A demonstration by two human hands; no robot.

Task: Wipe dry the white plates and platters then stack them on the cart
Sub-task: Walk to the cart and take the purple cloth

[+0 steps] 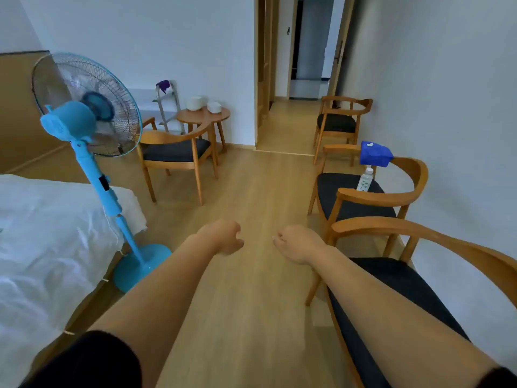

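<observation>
Both bare forearms are reaching forward over the wooden floor (251,191), black sleeves showing at the bottom edge. Starting at the left, a white bed (47,242) is lying beside a blue standing fan (89,113), whose head is facing away toward the far wall. The left hand (223,236) is curling into a loose fist, holding nothing; the right hand (299,243) is doing the same, fingers folded in and empty, the two fists hovering near each other but apart. Well beyond both hands, two stacks of white plates (200,103) are sitting flat on a small round table (204,116) by the far wall, too distant to show any long axis. A metal cart (167,107) is standing just left of that table. Wooden chairs (372,191) are lining the right wall.
</observation>
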